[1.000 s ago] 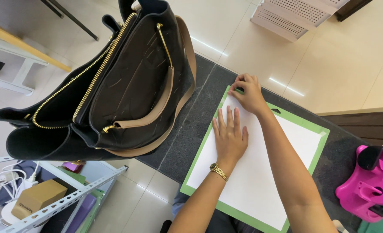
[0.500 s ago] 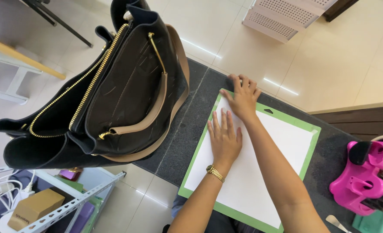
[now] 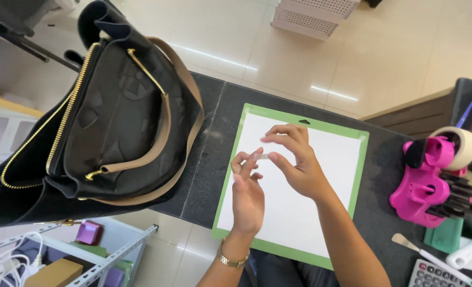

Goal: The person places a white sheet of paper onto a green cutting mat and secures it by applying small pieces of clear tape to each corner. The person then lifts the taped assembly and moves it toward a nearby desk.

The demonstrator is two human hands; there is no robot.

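1. A small pale strip of tape was held above the white sheet, pinched between the raised fingertips of the left hand and the thumb and fingers of the right hand, apparently so that it stayed flat and clear of the paper.
2. Both hands were thus closed lightly on the strip, neither clenched nor released; the remaining fingers of the right hand were spread, likely to keep them off the sticky side.
3. The sheet was laid on a green-bordered cutting mat, which rested on the dark stone counter; the border was left showing on all sides.
4. A gold wristwatch was worn on the left wrist.
5. A black handbag with a tan strap stood at the counter's left end, just beside the mat.
6. A pink tape dispenser was kept to the right, within reach of the hands.
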